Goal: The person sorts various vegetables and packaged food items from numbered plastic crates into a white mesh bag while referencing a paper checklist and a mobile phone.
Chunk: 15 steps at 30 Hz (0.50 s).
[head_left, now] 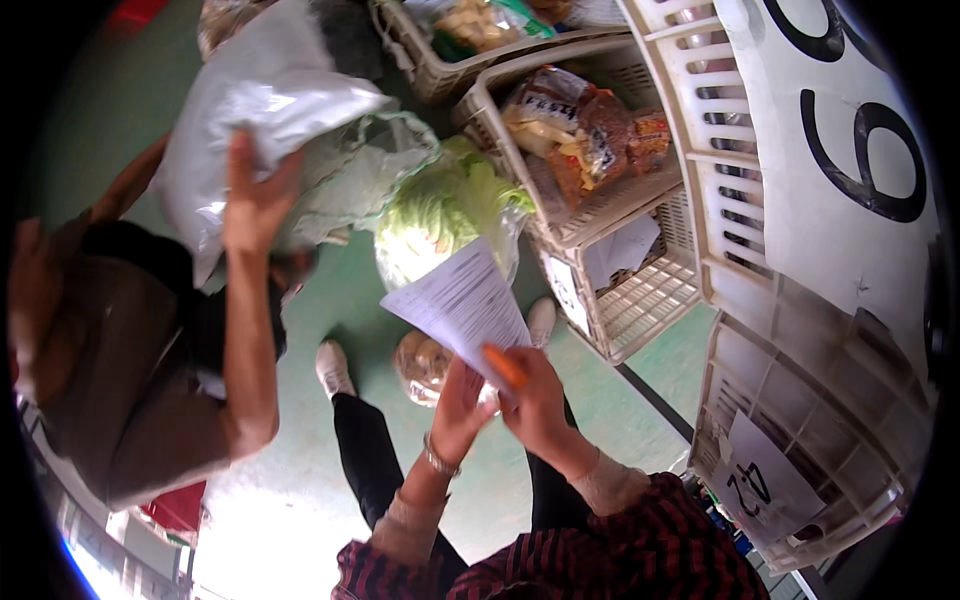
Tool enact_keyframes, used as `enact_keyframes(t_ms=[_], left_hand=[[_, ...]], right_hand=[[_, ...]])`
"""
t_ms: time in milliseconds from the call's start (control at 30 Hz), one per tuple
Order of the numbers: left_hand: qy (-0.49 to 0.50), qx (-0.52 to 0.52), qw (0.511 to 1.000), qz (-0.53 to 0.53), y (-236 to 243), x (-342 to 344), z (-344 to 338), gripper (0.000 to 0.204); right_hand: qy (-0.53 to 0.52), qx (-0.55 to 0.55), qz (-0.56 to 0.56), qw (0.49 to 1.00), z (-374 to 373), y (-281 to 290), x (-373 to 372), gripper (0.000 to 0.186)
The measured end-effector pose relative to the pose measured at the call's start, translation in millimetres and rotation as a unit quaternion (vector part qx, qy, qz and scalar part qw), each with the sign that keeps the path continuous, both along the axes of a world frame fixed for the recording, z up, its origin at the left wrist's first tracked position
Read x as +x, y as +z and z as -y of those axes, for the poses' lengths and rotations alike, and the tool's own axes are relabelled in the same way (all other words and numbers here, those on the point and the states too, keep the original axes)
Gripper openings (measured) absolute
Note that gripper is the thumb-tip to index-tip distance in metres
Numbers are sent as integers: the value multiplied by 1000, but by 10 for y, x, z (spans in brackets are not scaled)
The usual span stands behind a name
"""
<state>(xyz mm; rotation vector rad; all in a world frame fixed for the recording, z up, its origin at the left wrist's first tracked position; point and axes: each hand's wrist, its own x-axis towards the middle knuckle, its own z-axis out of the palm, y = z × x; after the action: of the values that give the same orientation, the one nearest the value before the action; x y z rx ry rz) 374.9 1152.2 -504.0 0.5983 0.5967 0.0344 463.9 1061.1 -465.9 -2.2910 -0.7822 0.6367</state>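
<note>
My left hand (460, 408) pinches the lower edge of a printed paper sheet (465, 300), held out in front of me. Close beside it, my right hand (542, 402) is closed around a short orange pen-like thing (505, 367), its exact kind unclear, at the sheet's right edge. Beyond the paper, a large bag of pale green leafy vegetable (440, 215) is partly covered by the sheet. A clear bag of brownish round items (420, 362) lies on the floor between my feet, partly hidden by my left hand.
At the left, a co-worker (150, 400) holds a big white plastic bag (260, 110). Beige plastic crates stand ahead and right; one crate (560, 225) has packaged food inside. Another crate (735, 460) with a paper label is near my right side. The floor (300, 460) is green.
</note>
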Motion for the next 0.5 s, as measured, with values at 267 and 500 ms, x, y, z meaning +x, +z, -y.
enact_keyframes(t_ms=[267, 500], left_hand=[[71, -140, 980, -122, 534, 64, -506, 29], [36, -128, 983, -128, 782, -49, -609, 31]], right_hand=[[-121, 113, -124, 978, 62, 740, 387, 75], [-223, 87, -347, 907, 15, 737, 469, 25]])
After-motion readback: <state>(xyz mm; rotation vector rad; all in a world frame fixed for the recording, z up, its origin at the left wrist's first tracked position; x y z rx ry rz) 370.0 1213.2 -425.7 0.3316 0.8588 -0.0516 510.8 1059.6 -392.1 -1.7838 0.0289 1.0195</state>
